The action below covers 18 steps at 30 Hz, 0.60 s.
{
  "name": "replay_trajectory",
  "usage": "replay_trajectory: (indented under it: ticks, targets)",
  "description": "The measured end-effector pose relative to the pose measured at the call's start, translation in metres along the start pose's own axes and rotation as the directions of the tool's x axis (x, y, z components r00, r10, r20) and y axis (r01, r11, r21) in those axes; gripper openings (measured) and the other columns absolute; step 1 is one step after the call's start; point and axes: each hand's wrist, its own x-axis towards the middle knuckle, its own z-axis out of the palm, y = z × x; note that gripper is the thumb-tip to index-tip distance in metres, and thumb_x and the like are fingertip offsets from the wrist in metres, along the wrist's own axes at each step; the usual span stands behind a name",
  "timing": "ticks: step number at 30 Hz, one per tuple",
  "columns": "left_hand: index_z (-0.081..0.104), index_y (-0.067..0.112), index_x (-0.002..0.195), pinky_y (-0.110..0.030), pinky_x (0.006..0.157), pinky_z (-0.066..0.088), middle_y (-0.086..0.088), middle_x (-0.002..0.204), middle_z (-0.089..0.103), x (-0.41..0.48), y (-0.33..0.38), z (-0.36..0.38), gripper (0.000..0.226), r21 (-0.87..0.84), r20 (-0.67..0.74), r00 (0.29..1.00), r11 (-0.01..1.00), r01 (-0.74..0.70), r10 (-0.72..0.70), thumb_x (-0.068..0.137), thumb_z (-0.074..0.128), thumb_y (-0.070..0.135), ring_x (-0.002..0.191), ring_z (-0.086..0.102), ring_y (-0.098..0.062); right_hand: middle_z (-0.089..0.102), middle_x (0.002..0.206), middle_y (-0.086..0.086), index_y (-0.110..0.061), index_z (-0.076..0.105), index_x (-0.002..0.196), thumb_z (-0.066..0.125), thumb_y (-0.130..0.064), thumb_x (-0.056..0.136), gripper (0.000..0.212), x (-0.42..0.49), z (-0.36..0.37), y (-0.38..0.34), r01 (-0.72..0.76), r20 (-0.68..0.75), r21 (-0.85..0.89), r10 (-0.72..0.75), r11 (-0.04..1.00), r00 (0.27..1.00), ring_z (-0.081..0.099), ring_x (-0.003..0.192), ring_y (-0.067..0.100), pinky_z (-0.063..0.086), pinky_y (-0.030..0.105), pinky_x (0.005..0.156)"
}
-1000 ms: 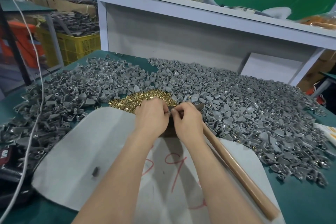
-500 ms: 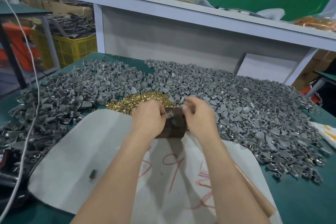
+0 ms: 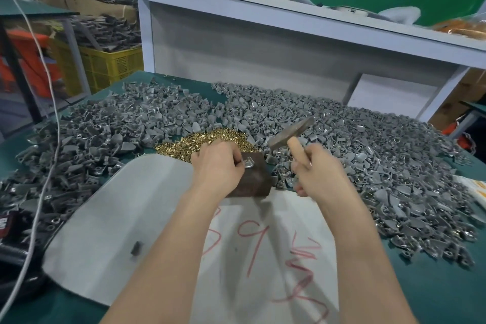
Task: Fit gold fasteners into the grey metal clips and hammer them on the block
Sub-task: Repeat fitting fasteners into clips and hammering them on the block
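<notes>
Left hand [image 3: 215, 166]: pinches one clip [image 3: 248, 164] on the block [image 3: 253, 179]; its fingertips sit right beside the strike spot, so an off-line blow would likely catch them.
Clip: on the block's top, its fastener too small to make out; if tilted, it may skip away or seat crooked.
Hammer [image 3: 290, 131]: raised above the block's right side, head blurred; the right hand [image 3: 315, 169] grips the handle near the head.
Cable [image 3: 44, 139]: white, hanging over the left heap, well apart.
Gold fasteners [image 3: 202, 141]: piled just behind the left hand.
Grey clips [image 3: 368, 160]: heaped on both sides, crowding the block; a bounced piece would vanish there.
</notes>
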Motion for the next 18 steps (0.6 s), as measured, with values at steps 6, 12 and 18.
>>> replay_trajectory:
  ticks: [6,12,18]
  targets:
    - [0.069,0.021,0.081,-0.038,0.084,0.050,-0.005,0.094,0.068,0.000,-0.001,-0.002,0.006,-0.057,-0.002,1.000,0.998,-0.009,0.009,0.086,0.065,0.019,0.097,0.059,-0.029,0.065,0.118,-0.012,-0.040,0.049,0.134,0.055,-0.026,0.094,0.043,-0.021,-0.004,-0.018,0.296,-0.253,0.014,-0.283,0.955,0.925,0.060,0.103,0.015,0.039,0.020,0.080]
    - [0.073,0.019,0.084,-0.039,0.088,0.049,-0.006,0.094,0.070,0.000,0.000,-0.001,0.008,-0.083,-0.013,1.000,0.996,0.014,-0.015,0.086,0.066,0.020,0.097,0.061,-0.029,0.065,0.121,-0.009,-0.052,0.043,0.133,0.053,-0.030,0.094,0.045,-0.034,0.007,-0.015,0.280,-0.094,-0.188,-0.301,0.942,0.949,0.063,0.101,0.022,0.048,0.028,0.082]
    - [0.074,0.016,0.083,-0.038,0.088,0.048,-0.006,0.093,0.070,0.001,0.000,0.000,0.009,-0.074,-0.018,1.000,0.997,0.005,-0.007,0.086,0.066,0.021,0.096,0.060,-0.029,0.065,0.119,-0.010,-0.052,0.041,0.134,0.051,-0.029,0.096,0.046,-0.031,0.005,-0.020,0.332,-0.204,-0.135,-0.354,0.934,0.913,0.065,0.091,0.017,0.052,0.030,0.078]
